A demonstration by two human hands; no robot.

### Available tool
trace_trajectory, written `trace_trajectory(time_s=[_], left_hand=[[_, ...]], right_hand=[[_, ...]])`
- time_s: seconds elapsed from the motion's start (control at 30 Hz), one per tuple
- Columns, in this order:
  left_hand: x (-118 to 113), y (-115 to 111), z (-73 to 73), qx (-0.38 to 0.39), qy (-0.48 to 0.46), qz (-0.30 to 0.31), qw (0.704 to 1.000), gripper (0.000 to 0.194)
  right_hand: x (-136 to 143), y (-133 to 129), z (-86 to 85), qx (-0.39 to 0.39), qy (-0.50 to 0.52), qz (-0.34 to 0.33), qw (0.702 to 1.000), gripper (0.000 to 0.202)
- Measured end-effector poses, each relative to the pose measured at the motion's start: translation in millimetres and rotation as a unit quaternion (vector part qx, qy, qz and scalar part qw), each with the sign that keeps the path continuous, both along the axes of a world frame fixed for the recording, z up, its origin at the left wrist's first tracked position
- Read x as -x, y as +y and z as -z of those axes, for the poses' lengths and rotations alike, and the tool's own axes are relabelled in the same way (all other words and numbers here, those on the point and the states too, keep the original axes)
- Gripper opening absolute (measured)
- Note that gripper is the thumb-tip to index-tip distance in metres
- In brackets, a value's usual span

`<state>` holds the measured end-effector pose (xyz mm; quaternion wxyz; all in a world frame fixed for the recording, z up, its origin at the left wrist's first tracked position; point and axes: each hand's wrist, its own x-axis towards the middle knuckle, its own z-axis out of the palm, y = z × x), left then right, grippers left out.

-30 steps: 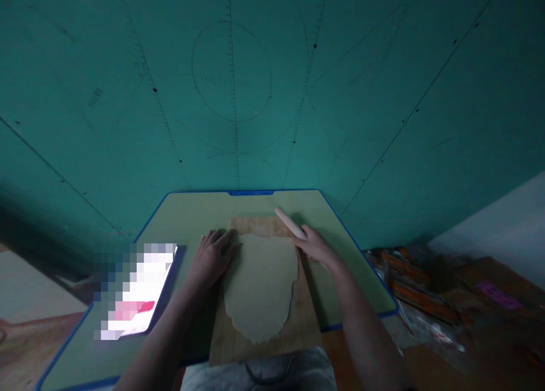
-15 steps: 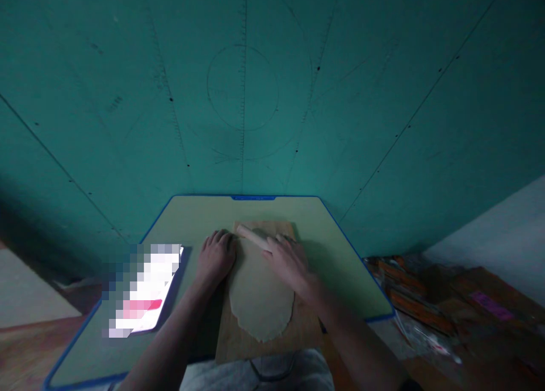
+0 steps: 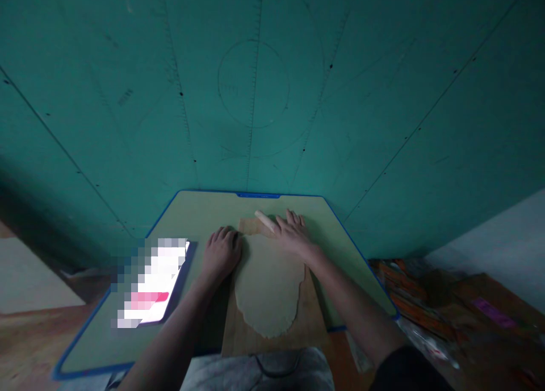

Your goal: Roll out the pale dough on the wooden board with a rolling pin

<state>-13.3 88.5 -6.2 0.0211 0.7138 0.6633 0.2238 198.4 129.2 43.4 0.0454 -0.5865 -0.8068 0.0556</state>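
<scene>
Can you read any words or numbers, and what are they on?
None are readable.
Thin blue strip on the pale green table's far edge: marks too small.
Flat pink label on brown cardboard: too blurred.
Glowing white rectangular screen: pixelated.
Flat dark green wall: scribbles too faint.

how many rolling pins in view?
1: the rolling pin, partly hidden under the right hand, at the far end of the wooden board. Dim clutter could hide others.

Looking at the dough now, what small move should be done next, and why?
Perhaps the right hand should draw the rolling pin toward the body: the pin lies by the far edge of the dough, while most of the sheet spreads nearer. The left hand rests at the left side.
</scene>
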Motion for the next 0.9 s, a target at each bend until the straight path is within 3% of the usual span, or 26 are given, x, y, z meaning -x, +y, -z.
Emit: trace_trajectory(time_s=[0.1,0.27,0.6,0.73,0.8,0.9], left_hand=[[0,0,-0.2,-0.007,-0.001,0.000,1.000,0.033],[0,-1,-0.7,-0.009,0.000,0.004,1.000,0.033],[-3,1,-1.1,0.003,-0.003,-0.009,1.000,0.032],[-4,3,0.0,0.007,-0.005,-0.013,1.000,0.033],[-3,3,0.6,0.006,-0.001,-0.012,1.000,0.032],[-2,3,1.3,0.002,0.004,-0.011,1.000,0.032]], right_hand=[[3,-7,1.3,0.015,0.016,-0.037,0.999,0.051],[13,-33,5.6,0.043,0.084,-0.185,0.978,0.070],[-46,-21,11.9,0.093,0.048,-0.087,0.991,0.065],[-32,-20,8.7,0.095,0.074,-0.117,0.986,0.070],[-17,-15,5.7,0.086,0.088,-0.143,0.982,0.062],[2,1,1.7,0.054,0.068,-0.102,0.991,0.047]])
